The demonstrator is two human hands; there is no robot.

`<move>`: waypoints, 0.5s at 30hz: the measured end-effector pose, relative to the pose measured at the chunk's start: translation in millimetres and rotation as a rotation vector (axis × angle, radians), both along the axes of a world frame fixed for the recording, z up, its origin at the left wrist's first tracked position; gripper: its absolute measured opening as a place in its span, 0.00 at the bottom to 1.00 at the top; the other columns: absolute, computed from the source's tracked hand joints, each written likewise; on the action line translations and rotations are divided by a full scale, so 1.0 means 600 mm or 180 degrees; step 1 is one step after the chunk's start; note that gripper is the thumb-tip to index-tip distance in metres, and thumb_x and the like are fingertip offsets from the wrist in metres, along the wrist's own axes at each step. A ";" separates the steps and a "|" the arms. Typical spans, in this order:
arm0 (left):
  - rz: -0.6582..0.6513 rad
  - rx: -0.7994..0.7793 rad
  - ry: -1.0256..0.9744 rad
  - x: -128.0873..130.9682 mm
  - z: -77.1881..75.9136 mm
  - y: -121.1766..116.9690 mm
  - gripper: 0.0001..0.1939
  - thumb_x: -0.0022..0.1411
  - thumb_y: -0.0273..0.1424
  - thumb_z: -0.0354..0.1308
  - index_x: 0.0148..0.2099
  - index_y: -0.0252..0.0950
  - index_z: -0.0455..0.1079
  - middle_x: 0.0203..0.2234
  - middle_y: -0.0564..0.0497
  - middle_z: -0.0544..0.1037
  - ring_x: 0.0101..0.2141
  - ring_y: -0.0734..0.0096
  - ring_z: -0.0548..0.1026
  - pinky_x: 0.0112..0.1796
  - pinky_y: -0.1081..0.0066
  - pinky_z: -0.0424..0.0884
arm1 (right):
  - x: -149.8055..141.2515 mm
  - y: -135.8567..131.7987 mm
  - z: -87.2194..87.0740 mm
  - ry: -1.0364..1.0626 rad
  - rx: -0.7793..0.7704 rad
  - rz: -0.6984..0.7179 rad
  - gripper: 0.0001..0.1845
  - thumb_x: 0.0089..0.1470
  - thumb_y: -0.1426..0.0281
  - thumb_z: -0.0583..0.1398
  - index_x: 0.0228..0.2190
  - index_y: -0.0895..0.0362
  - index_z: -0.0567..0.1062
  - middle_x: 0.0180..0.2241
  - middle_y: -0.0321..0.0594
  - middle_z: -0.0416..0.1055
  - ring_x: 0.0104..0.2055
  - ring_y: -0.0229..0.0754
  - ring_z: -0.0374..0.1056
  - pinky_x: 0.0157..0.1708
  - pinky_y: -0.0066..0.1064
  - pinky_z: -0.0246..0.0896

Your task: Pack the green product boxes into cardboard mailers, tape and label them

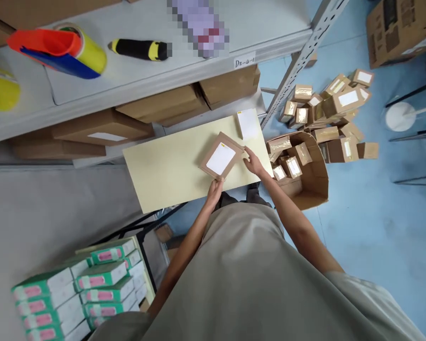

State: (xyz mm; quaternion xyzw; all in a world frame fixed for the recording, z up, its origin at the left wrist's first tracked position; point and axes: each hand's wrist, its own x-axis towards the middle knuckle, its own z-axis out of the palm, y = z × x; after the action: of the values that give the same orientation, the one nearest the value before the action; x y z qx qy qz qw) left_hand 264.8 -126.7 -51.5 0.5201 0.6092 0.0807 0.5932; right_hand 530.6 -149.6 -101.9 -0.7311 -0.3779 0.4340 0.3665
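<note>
A flat brown cardboard box (205, 161) with a white label (220, 158) on its top face is at the middle of a pale yellow table (163, 175), turned at an angle. My left hand (215, 190) grips its near corner, thumb on the edge. At the right corner, my right hand (253, 163) holds the box with its fingers; the thumb sits a little lower. Whether the box rests on the tabletop or is slightly raised, I cannot tell. A stack of white labels (247, 124) lies at the table's far right corner.
Beyond the table stands a grey shelf (270, 28) bearing a tape dispenser (57, 47) and a black-yellow cutter (138, 49). An open carton (314, 175) with small boxes stands right, near a pile of boxes (344, 102) on the floor. Green-white boxes (102, 282) are stacked at lower left.
</note>
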 end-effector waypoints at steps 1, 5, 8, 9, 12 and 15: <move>0.0217 -0.0085 -0.0024 0.011 0.001 -0.014 0.20 0.74 0.48 0.65 0.56 0.37 0.76 0.56 0.34 0.86 0.62 0.47 0.84 0.61 0.51 0.80 | 0.000 0.000 -0.005 -0.0008 0.0023 0.0155 0.45 0.66 0.54 0.58 0.77 0.63 0.64 0.79 0.58 0.62 0.81 0.61 0.61 0.76 0.64 0.64; 0.0836 0.0072 0.0134 0.027 0.021 -0.052 0.21 0.66 0.36 0.71 0.57 0.35 0.75 0.59 0.36 0.86 0.63 0.52 0.84 0.67 0.54 0.77 | 0.001 -0.039 0.020 -0.0037 0.0293 0.0477 0.43 0.68 0.53 0.58 0.74 0.65 0.68 0.80 0.58 0.61 0.84 0.58 0.54 0.84 0.58 0.49; 0.0932 0.0430 0.0353 0.025 0.049 -0.070 0.21 0.67 0.37 0.71 0.59 0.35 0.76 0.56 0.36 0.87 0.59 0.52 0.86 0.64 0.55 0.80 | 0.014 -0.090 0.071 0.0024 0.0485 0.0463 0.40 0.73 0.51 0.55 0.75 0.60 0.68 0.79 0.52 0.63 0.84 0.57 0.54 0.83 0.55 0.51; 0.0936 0.0555 0.0442 0.027 0.058 -0.074 0.22 0.68 0.38 0.71 0.60 0.36 0.77 0.55 0.36 0.87 0.59 0.52 0.86 0.62 0.55 0.81 | 0.021 -0.107 0.089 0.0021 0.0517 0.0420 0.39 0.74 0.51 0.54 0.76 0.58 0.68 0.79 0.50 0.64 0.83 0.56 0.56 0.83 0.55 0.53; 0.0935 0.0820 0.0671 0.052 0.076 -0.073 0.24 0.69 0.42 0.71 0.62 0.37 0.79 0.54 0.37 0.88 0.60 0.52 0.85 0.61 0.57 0.82 | 0.047 -0.152 0.128 -0.0097 0.0469 0.0232 0.39 0.75 0.52 0.52 0.79 0.55 0.64 0.79 0.48 0.64 0.81 0.59 0.60 0.81 0.55 0.58; 0.0861 0.0755 0.0632 0.095 0.072 -0.050 0.22 0.67 0.41 0.71 0.58 0.35 0.82 0.51 0.38 0.88 0.57 0.54 0.86 0.60 0.58 0.82 | 0.069 -0.183 0.133 -0.0232 -0.0025 0.0083 0.43 0.75 0.51 0.52 0.82 0.56 0.58 0.76 0.51 0.69 0.76 0.66 0.68 0.76 0.60 0.66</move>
State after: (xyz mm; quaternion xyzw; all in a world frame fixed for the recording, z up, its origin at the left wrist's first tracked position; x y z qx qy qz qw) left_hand 322.1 -156.5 -8.5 0.5052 0.7152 0.1791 0.4485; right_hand 572.1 -259.5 -22.0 -0.7429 -0.3987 0.4133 0.3439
